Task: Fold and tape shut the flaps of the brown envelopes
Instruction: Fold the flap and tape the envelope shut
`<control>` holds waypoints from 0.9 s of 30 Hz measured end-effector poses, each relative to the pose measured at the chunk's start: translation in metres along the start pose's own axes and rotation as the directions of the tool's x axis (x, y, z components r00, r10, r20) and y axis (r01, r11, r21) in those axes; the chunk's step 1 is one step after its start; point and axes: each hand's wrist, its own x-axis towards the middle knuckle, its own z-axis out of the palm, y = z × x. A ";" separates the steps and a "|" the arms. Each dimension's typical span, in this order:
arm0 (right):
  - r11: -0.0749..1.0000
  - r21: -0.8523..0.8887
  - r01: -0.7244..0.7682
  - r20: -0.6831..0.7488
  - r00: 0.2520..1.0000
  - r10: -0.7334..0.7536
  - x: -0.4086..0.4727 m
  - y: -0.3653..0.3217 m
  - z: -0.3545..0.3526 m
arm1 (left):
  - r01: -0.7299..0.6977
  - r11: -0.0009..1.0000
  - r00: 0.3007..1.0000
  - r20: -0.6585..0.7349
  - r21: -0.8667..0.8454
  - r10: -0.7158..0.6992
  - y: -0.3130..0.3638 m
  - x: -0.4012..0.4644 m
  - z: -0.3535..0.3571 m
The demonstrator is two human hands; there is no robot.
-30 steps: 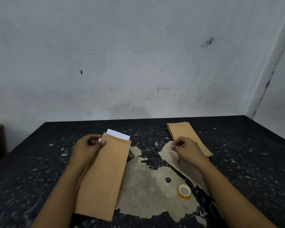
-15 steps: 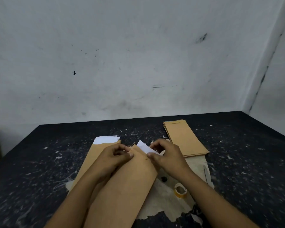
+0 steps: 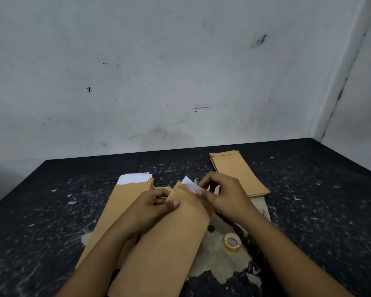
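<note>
**A:** Fingers on both sides are pinching the top of the front brown envelope (image 3: pixel 169 236). Left hand (image 3: pixel 150 207) has its thumb on the left edge, right hand (image 3: pixel 222 196) grips the corner where white paper (image 3: pixel 189 183) pokes out.

**B:** Flap? Can't make it out, the hands cover it.

**A:** Same. Second envelope (image 3: pixel 120 202) lies half hidden under the left arm, stack of envelopes (image 3: pixel 236 171) sits behind, tape roll (image 3: pixel 232 242) just right, all on the black table (image 3: pixel 319 200).
</note>
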 end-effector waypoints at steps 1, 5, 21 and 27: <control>0.996 -0.047 0.081 0.016 0.997 -0.080 -0.001 -0.001 0.001 | -0.014 1.000 1.000 -0.019 0.016 0.014 -0.001 0.001 0.001; 0.927 -0.239 0.289 0.154 0.954 -0.258 -0.004 -0.004 0.009 | -0.062 0.995 0.996 -0.054 0.077 0.066 -0.004 0.004 0.001; 0.957 0.082 -0.279 0.199 0.945 0.259 0.006 0.011 -0.005 | -0.006 0.977 0.997 0.072 0.215 -0.009 -0.003 0.004 -0.002; 0.937 0.052 -0.344 0.299 0.901 0.314 0.003 0.011 -0.005 | -0.008 0.987 0.996 0.093 0.163 -0.007 -0.007 0.003 0.000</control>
